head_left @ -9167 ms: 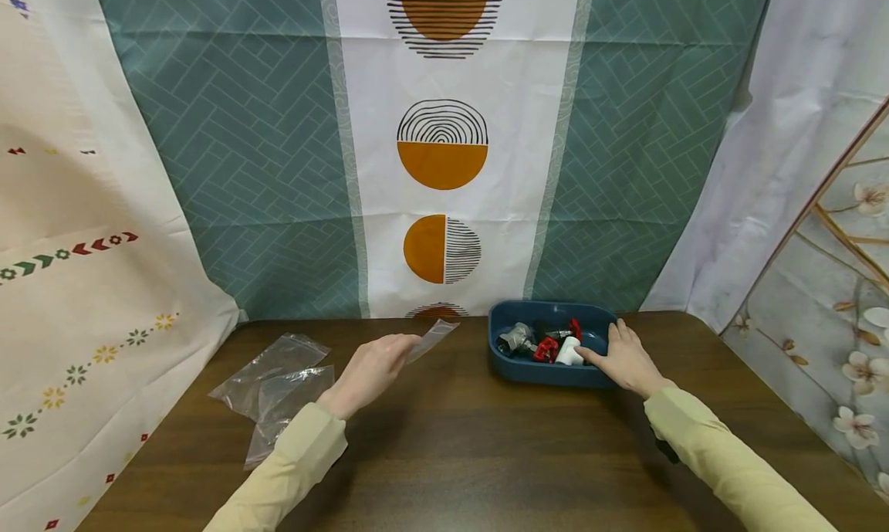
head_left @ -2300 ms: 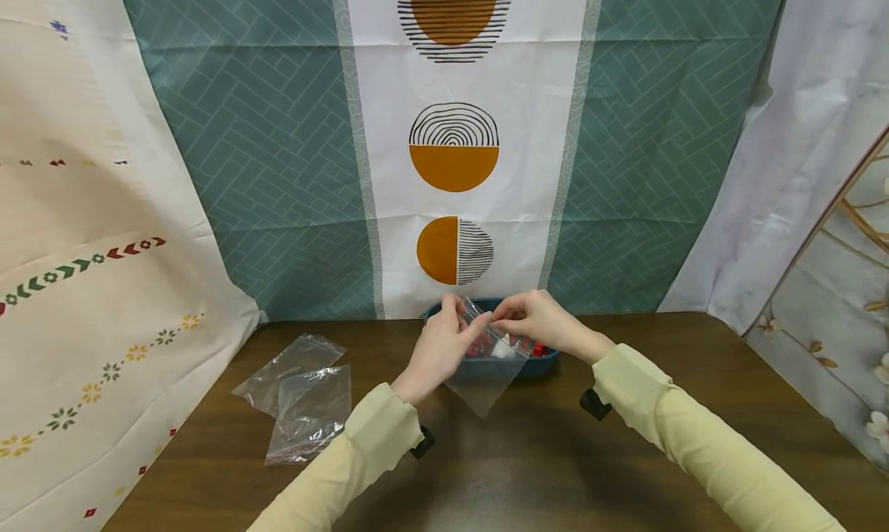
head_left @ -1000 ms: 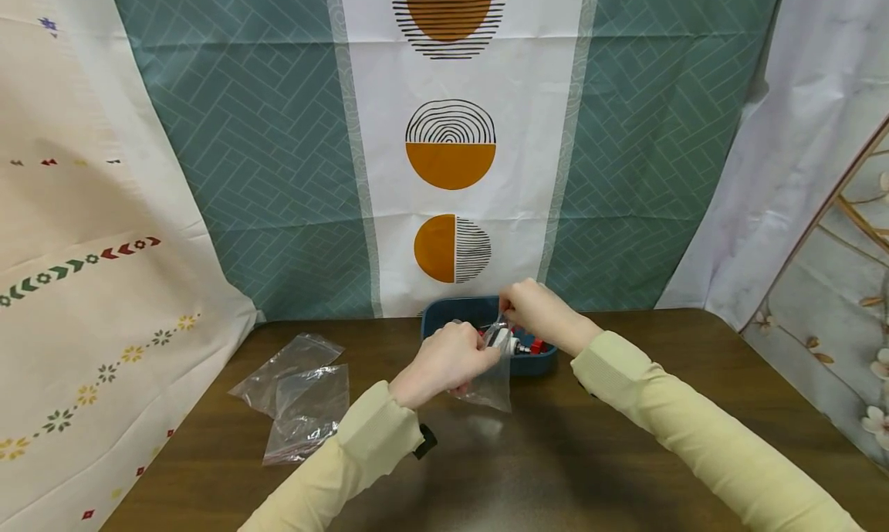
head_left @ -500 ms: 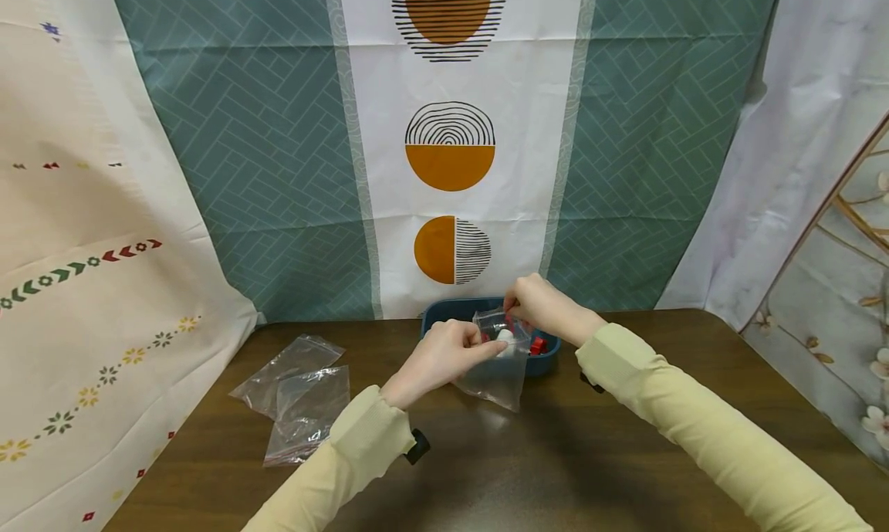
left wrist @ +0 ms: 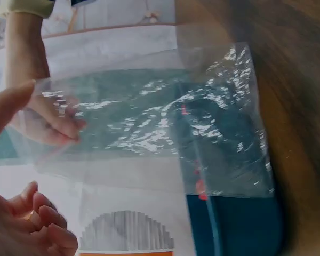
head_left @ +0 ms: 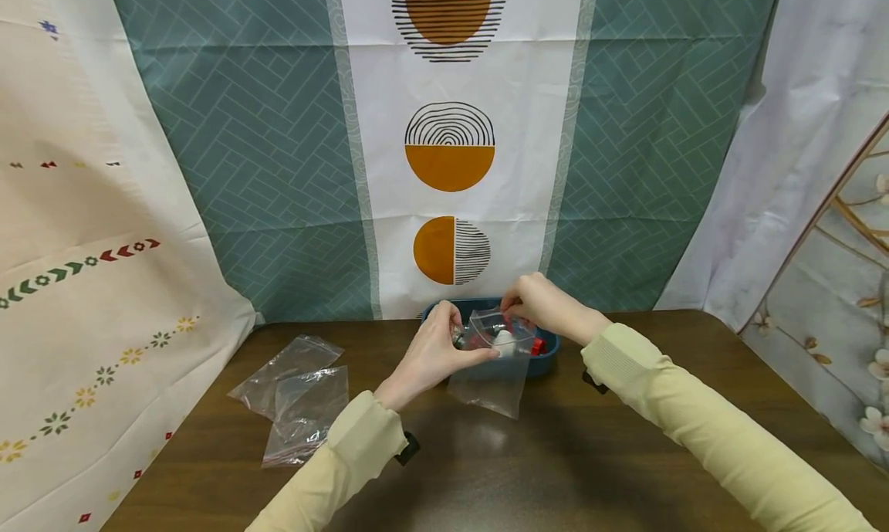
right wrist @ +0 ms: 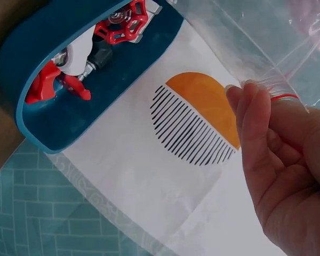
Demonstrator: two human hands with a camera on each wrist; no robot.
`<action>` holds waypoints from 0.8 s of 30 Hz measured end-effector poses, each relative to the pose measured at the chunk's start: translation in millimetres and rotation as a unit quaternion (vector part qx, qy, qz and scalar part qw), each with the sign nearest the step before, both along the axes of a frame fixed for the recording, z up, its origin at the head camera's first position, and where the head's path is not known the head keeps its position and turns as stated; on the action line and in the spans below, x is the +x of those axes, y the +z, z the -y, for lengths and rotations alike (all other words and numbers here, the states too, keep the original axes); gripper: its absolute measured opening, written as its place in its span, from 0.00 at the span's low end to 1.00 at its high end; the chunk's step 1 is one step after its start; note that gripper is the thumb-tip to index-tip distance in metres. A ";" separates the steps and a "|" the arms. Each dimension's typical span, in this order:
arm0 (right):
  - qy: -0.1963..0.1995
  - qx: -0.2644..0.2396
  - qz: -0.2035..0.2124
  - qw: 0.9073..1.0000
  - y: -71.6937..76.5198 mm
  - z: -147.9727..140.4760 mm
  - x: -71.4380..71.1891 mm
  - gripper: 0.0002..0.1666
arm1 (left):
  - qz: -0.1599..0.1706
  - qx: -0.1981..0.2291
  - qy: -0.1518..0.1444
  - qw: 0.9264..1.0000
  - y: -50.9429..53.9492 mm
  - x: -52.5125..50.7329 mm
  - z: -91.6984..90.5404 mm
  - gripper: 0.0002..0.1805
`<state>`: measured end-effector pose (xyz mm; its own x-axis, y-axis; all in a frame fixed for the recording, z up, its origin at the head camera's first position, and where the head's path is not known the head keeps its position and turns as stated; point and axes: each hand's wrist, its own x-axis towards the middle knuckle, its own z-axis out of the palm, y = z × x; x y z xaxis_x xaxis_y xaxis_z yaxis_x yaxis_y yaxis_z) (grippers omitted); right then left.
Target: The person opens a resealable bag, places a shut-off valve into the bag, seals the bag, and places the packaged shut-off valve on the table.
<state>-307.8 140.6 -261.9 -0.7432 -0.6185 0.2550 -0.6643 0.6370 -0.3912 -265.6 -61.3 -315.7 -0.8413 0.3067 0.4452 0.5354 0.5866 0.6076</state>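
A clear zip bag (head_left: 489,393) hangs in front of the blue bin (head_left: 543,365) in the head view. My right hand (head_left: 549,304) pinches the bag's upper right edge; in the right wrist view, thumb and fingertips of that hand (right wrist: 288,160) meet on its red-lined strip. My left hand (head_left: 425,353) is at the bag's left side. In the left wrist view its thumb lies against the bag (left wrist: 149,117), while its loosely bent fingers (left wrist: 48,221) are apart from the thumb and hold nothing. The bag looks flat, with nothing visible inside.
Inside the bin (right wrist: 128,69) lie red-handled valves (right wrist: 120,24), a white fitting (right wrist: 81,56) and other metal parts. More clear bags (head_left: 312,408) lie on the wooden table (head_left: 500,478) at the left. A patterned cloth (head_left: 292,169) hangs behind the table.
Since the earliest frame the bin has shifted left, and my right hand has moved from its rim to the bag. In the last half second my left fingers have spread from the thumb.
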 end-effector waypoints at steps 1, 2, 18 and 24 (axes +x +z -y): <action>0.003 -0.002 0.001 1.000 -0.2 0.3 -0.1 0.07 | -0.001 0.000 0.001 1.000 -2.3 -1.6 -0.4 0.35; 0.006 -0.003 0.001 1.000 -0.4 0.7 -0.1 0.06 | -0.001 0.000 0.001 1.000 -4.5 -3.1 -0.9 0.36; 0.012 -0.015 -0.014 1.000 -2.8 8.1 0.0 0.05 | 0.073 0.037 -0.050 0.995 -19.0 -6.4 -17.8 0.47; 0.010 -0.024 -0.014 1.000 -7.2 9.4 -3.7 0.05 | 0.062 0.058 -0.066 0.994 -23.2 -3.2 -24.7 0.44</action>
<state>-311.6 131.2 -269.1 -0.7235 -0.6193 0.3050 -0.6874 0.6054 -0.4012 -268.8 -36.5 -338.9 -0.8480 0.3702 0.3792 0.5195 0.4391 0.7331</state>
